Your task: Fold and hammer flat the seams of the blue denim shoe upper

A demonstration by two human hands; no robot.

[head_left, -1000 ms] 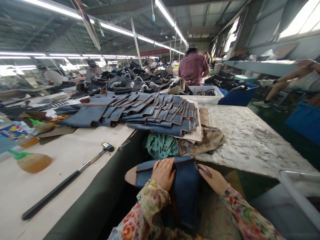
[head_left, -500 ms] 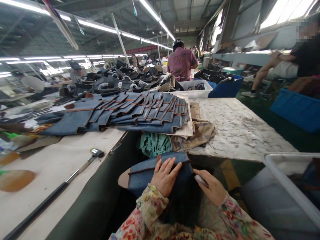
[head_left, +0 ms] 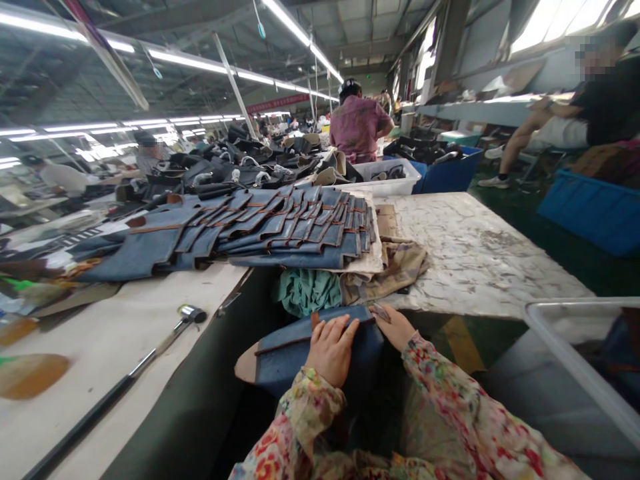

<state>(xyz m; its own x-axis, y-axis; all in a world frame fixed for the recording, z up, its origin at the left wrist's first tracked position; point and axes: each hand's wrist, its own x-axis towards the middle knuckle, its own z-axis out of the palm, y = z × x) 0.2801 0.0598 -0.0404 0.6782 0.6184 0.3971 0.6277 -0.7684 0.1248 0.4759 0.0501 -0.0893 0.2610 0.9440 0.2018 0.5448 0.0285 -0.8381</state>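
A blue denim piece (head_left: 285,353) with brown trim and a tan rounded end lies in front of me over the gap between two tables. My left hand (head_left: 330,347) rests flat on its top edge and holds it down. My right hand (head_left: 397,328) is at the piece's right corner, pinching a small flat tool (head_left: 381,312) whose tip points at that edge. Both sleeves are floral. Just beyond my hands lies a teal cloth (head_left: 307,290).
A fanned stack of similar denim pieces (head_left: 280,230) covers the table ahead. A hammer (head_left: 150,353) and a blurred brown bottle (head_left: 30,373) lie on the left table. A white bin rim (head_left: 565,360) is at right, a blue crate (head_left: 595,210) beyond. People work at the back (head_left: 357,130).
My right hand has moved up and left to the piece's right corner, closer to my left hand. My left hand has stayed on the piece. The view has shifted slightly.
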